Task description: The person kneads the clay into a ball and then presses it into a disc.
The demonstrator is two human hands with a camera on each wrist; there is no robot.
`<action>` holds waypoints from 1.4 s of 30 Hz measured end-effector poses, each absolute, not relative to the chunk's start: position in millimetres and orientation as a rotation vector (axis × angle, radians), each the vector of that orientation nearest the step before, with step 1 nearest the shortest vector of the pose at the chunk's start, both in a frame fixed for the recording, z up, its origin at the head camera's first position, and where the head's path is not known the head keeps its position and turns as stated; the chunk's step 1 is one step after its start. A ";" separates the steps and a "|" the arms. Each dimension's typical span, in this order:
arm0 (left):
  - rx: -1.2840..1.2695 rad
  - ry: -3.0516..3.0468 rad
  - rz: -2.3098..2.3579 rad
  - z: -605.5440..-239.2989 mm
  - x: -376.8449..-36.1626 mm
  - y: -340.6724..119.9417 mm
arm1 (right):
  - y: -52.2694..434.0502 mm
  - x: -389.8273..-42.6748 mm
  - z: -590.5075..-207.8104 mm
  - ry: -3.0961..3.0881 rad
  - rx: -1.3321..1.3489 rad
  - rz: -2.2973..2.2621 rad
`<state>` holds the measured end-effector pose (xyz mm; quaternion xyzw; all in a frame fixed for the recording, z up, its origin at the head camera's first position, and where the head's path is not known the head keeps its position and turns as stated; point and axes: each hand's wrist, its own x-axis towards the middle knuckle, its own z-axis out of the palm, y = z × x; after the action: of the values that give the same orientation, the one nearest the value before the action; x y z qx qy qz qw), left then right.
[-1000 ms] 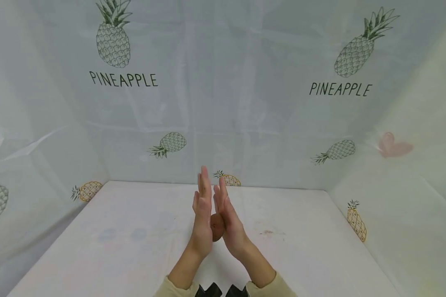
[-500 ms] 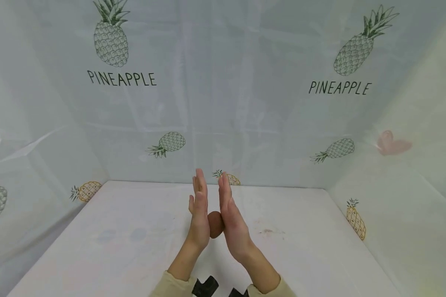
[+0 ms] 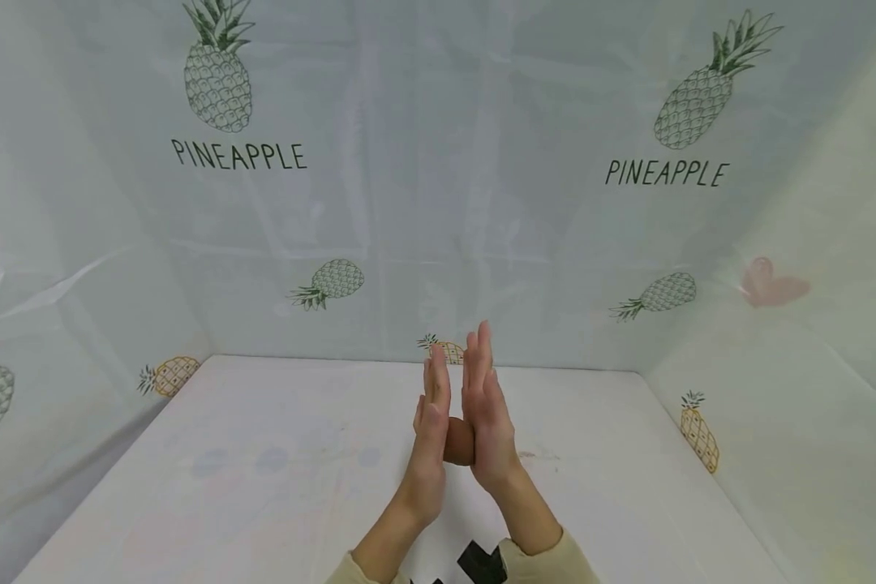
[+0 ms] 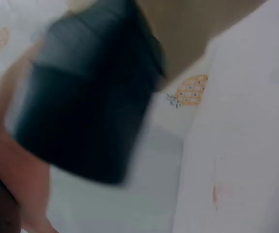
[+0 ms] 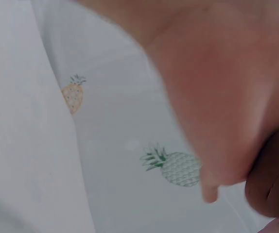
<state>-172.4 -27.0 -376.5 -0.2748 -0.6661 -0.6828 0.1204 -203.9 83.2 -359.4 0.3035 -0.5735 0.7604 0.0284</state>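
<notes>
Both hands, the left hand [image 3: 431,426] and right hand [image 3: 487,422], press a brown clay ball [image 3: 458,440] between flat palms above the bench [image 3: 263,470], fingers straight. Even, gentle pressure should keep it round.

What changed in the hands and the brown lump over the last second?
Both hands, left hand and right hand, shifted rightward with the brown lump between the palms; the right hand slid ahead of the left. Fingers stayed straight, the lump stayed pressed between them.
</notes>
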 end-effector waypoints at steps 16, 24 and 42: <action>-0.660 -1.783 -2.046 -363.8 -183.5 -57.9 | 54.9 -192.5 -372.4 -2.076 0.897 2.423; -0.508 -1.778 -2.053 -367.3 -196.1 -67.9 | 54.9 -178.0 -362.3 -1.945 1.035 2.442; -0.798 -1.920 -1.981 -379.4 -174.4 -26.5 | 85.5 -204.5 -360.0 -1.752 0.917 2.231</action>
<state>-174.4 -26.5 -379.4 -0.2754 -0.6624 -0.6836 0.1346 -204.5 85.5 -360.0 0.3067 -0.5857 0.7460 0.0801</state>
